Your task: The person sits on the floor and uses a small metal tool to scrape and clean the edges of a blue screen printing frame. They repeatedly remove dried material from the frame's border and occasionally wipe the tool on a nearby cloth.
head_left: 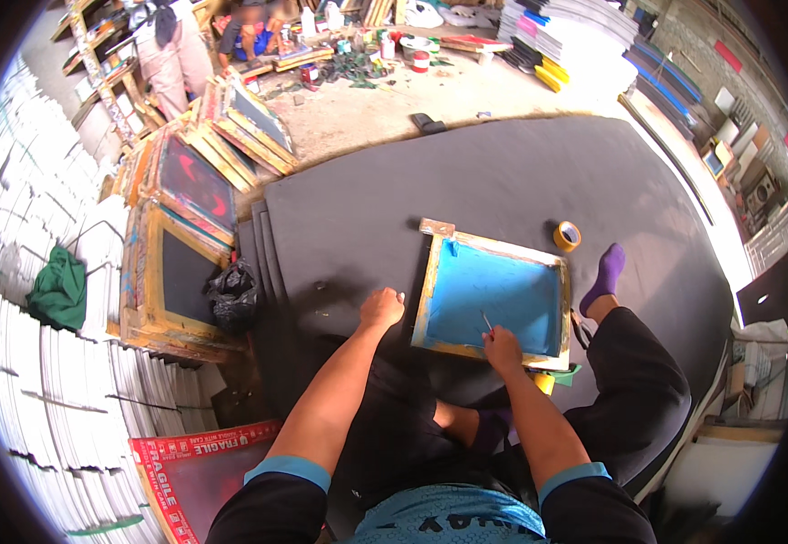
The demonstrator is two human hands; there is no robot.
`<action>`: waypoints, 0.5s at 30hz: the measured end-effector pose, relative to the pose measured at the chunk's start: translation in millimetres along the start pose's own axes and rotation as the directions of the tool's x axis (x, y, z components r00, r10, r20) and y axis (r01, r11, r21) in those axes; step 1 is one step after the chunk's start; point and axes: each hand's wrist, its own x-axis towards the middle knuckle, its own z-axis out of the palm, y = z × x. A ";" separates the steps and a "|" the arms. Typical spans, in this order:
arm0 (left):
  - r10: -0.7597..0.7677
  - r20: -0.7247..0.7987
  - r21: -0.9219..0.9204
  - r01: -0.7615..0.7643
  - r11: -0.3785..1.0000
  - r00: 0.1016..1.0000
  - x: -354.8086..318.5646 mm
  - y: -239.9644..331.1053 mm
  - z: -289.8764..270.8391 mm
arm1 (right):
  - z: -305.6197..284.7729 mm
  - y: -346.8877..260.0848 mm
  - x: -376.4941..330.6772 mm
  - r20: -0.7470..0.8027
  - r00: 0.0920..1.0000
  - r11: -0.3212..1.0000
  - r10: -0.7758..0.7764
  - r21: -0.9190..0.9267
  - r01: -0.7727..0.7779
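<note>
A thin, pale stick (486, 318) is clamped in the grip of the right hand (502, 348), over a four-sided wooden frame filled with blue (495, 288). The frame is laid on a big dark sheet (357, 213). Beside it, the left hand (382, 308) is curled together.

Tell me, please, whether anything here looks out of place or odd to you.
The far floor looks untidy: dark scraps lie strewn near a red can. Closer by, the frame around the blue screen looks stained and worn.
</note>
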 end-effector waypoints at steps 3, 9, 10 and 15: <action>0.019 0.095 -0.042 -0.015 0.999 0.995 7.1 7.2 22.7 | -0.4 17.6 -10.1 0.000 0.998 0.998 -0.057 -0.035 0.057; 0.013 0.216 -0.003 -0.013 1.000 0.976 2.6 25.6 56.6 | 4.3 32.1 -17.5 -0.059 0.984 0.986 -0.168 0.000 0.168; -0.014 0.212 0.011 0.012 1.000 0.977 2.9 24.6 60.0 | 5.4 30.0 -18.4 -0.054 0.982 0.984 -0.180 0.005 0.180; 0.048 0.086 -0.070 -0.043 0.997 0.995 10.9 27.5 62.4 | 11.5 19.4 -1.8 0.015 0.998 0.997 -0.064 0.054 0.064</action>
